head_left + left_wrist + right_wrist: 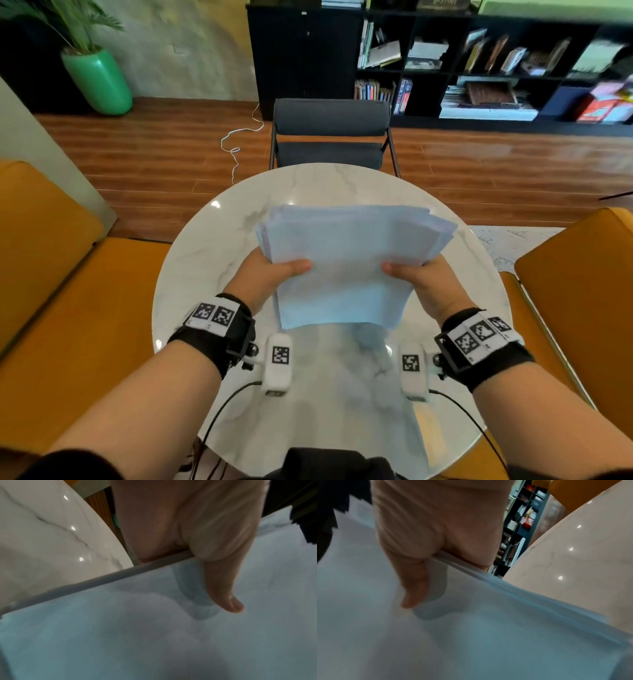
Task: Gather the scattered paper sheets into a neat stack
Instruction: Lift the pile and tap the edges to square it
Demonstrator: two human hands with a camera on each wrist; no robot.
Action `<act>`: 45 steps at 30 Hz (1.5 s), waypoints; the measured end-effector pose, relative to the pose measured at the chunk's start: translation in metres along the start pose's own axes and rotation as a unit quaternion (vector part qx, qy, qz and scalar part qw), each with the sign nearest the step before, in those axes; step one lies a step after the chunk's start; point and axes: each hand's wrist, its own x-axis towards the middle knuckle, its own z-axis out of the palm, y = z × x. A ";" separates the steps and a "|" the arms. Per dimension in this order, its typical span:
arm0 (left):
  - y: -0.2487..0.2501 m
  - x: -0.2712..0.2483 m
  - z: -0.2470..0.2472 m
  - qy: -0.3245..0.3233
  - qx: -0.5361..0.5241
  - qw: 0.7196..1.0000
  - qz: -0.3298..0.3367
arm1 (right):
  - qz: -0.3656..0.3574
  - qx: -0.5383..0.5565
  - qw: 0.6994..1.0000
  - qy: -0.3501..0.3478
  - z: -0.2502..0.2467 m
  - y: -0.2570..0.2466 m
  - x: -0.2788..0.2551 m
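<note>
Sheets (346,260) all gathered into 1 bundle, raised between the 2 hands above the round marble surface (205,260). Left hand (265,279) clamped on the bundle's left edge, thumb flat on top, the other fingers hidden underneath. Right hand (424,284) clamped the same way on the right edge. Thumb-on-top grip confirmed close up from both wrists: left hand (197,534) with its thumb (224,588) pressed into the top sheet, right hand (436,527) with its thumb (414,582) likewise.

No loose sheet visible anywhere on the surface around the hands, so gathering looks finished. Squaring up not yet done, by the look of it: beyond the hands the far edges fan out, several corners staggered on both the far left and far right. Near edge, toward the wrists, more even though a few layers show. Edge of the bundle (539,601) beside the right thumb also visibly stepped; edge (85,582) by the left thumb tighter.

Likely left: tapping the edges against the surface to align them, then laying the pile down flat.
</note>
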 end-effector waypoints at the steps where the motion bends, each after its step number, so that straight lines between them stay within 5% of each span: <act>1: 0.004 0.002 -0.005 -0.004 -0.007 1.000 0.012 | 0.000 0.002 1.000 -0.008 -0.003 -0.004 0.001; 6: 0.008 0.003 -0.009 -0.045 -0.002 0.999 0.024 | 0.002 -0.024 0.996 -0.088 -0.009 -0.014 0.001; 12: 0.016 0.000 0.008 0.028 -0.001 0.999 0.032 | -0.027 0.042 0.999 -0.012 0.007 -0.027 0.004; 16: 0.024 -0.005 -0.009 0.040 0.121 0.983 0.131 | -0.118 -0.141 0.982 0.033 0.000 -0.039 -0.005; 20: 0.043 -0.009 -0.007 0.027 0.375 0.893 0.249 | -0.271 -0.321 0.906 0.056 0.008 -0.049 -0.014; 24: 0.060 -0.002 -0.001 -0.001 0.565 0.759 0.323 | -0.347 -0.557 0.754 0.011 0.018 -0.061 -0.009; 26: 0.062 0.003 -0.003 -0.009 0.606 0.719 0.340 | -0.363 -0.611 0.704 0.001 0.019 -0.062 -0.007; 28: 0.061 0.005 -0.009 -0.023 0.620 0.704 0.346 | -0.363 -0.628 0.689 -0.003 0.013 -0.060 -0.005; 30: 0.059 0.004 -0.017 -0.024 0.608 0.712 0.349 | -0.353 -0.619 0.701 0.008 0.002 -0.058 -0.005; 35: 0.060 -0.002 -0.017 -0.004 0.506 0.815 0.282 | -0.329 -0.586 0.740 0.008 0.000 -0.062 -0.006; 41: 0.067 0.009 0.001 -0.073 0.566 0.773 0.277 | -0.313 -0.739 0.596 -0.019 0.036 -0.073 -0.006; 45: 0.064 0.011 -0.005 -0.060 0.494 0.831 0.248 | -0.258 -0.757 0.599 -0.042 0.047 -0.075 -0.001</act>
